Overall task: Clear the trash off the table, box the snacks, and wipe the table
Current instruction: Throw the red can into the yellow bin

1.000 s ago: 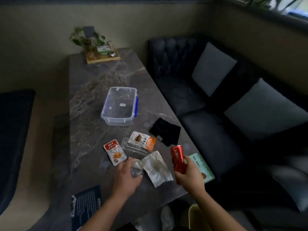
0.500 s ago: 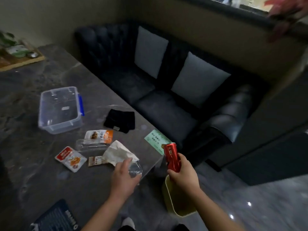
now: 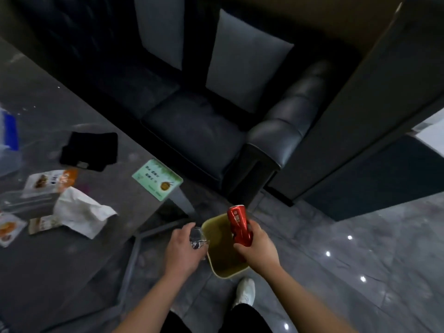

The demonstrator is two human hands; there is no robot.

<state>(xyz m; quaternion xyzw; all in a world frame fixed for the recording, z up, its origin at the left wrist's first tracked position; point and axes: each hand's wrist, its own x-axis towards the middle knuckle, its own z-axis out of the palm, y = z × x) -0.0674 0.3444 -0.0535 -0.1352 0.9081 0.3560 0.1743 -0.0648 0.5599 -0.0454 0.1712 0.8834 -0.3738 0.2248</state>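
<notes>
My right hand point(image 3: 258, 251) grips a dented red can point(image 3: 239, 224) held over a yellow bin point(image 3: 223, 267) on the floor. My left hand point(image 3: 182, 251) holds a crumpled clear wrapper point(image 3: 198, 237) at the bin's left rim. On the grey marble table point(image 3: 60, 260) lie a crumpled white tissue point(image 3: 79, 211), an orange-and-white snack packet point(image 3: 51, 180), a small snack packet point(image 3: 42, 223) and a red-and-white snack packet point(image 3: 7, 229) at the left edge. A black cloth point(image 3: 90, 150) lies further back. The clear box point(image 3: 7, 145) with a blue clip is cut off at the left.
A green card point(image 3: 157, 179) rests on the table's corner. A dark sofa point(image 3: 192, 121) with two grey cushions runs along the table's far side. My white shoe point(image 3: 245, 292) stands on the grey tiled floor just behind the bin. Dark cabinet panels rise at the right.
Both hands have moved off the table and over the yellow bin, carrying the can and the wrapper. My view has swung right and down toward the floor.
</notes>
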